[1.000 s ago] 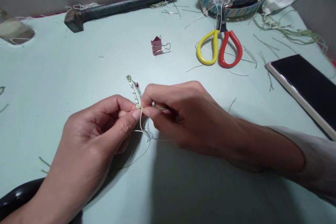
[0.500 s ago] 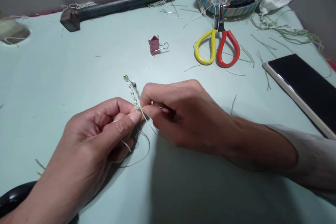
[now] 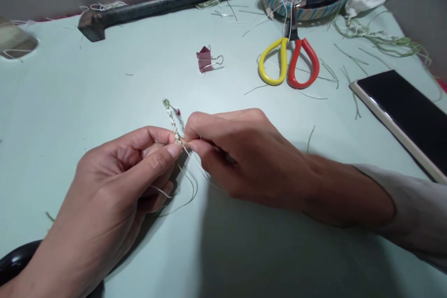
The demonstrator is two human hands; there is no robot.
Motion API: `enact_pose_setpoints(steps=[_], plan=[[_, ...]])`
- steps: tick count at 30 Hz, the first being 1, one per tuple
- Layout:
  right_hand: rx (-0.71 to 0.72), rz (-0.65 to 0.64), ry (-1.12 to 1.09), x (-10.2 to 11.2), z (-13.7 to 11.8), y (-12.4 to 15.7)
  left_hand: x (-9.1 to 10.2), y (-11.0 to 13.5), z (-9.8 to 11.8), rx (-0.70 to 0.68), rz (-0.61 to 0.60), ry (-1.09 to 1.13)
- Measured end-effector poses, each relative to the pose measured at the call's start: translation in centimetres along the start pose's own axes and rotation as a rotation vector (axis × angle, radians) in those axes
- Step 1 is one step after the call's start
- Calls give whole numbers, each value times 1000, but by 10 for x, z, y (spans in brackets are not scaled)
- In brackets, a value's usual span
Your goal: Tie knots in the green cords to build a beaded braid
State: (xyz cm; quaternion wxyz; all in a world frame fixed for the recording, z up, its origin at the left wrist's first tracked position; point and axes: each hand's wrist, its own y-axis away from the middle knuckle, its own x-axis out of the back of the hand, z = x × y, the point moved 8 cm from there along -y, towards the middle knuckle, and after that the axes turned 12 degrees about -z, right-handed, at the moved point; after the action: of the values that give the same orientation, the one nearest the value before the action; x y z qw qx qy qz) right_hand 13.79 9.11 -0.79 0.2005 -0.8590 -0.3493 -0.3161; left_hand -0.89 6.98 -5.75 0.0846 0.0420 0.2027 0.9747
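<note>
Left hand [image 3: 118,186] and right hand [image 3: 244,158] meet fingertip to fingertip, both pinched shut on the near end of the knotted cord [image 3: 172,118], on the person's side of the binder clip [image 3: 204,59]. Risk: the loose threads [image 3: 190,186] trailing farther from the clip may snag, or a slipping pinch may slacken the knot.

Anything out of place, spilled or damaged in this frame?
Only clutter: cut thread scraps lie strewn over the table, thickest beside the basket and scissors. Nothing looks broken. The left hand and right hand pinch the beaded cord normally.
</note>
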Motion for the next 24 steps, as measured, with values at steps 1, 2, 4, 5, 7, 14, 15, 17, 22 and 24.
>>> enact_pose_setpoints(steps=[1,2,4,5,7,14,15,17,22,24], plan=[[-16,-10,2,0,1,-1,-1,1,-1,10,-1,-7],[-30,-15,7,0,1,-1,-1,2,-1,15,-2,-15],[-48,-12,15,1,2,-2,-2,3,0,17,-4,-32],[-53,-4,17,2,3,-2,-1,4,1,15,0,-37],[-62,5,17,2,3,-3,0,3,2,15,1,-36],[-54,34,-3,5,5,-1,-3,2,2,13,-22,37],[-51,44,-7,5,5,-1,-4,2,2,11,-24,53],[-52,55,-4,6,5,0,-4,3,1,12,-24,66],[-57,47,-50,5,8,-3,0,5,-3,12,-19,13],[-86,5,-89,2,10,-6,0,6,-3,12,-26,-40]])
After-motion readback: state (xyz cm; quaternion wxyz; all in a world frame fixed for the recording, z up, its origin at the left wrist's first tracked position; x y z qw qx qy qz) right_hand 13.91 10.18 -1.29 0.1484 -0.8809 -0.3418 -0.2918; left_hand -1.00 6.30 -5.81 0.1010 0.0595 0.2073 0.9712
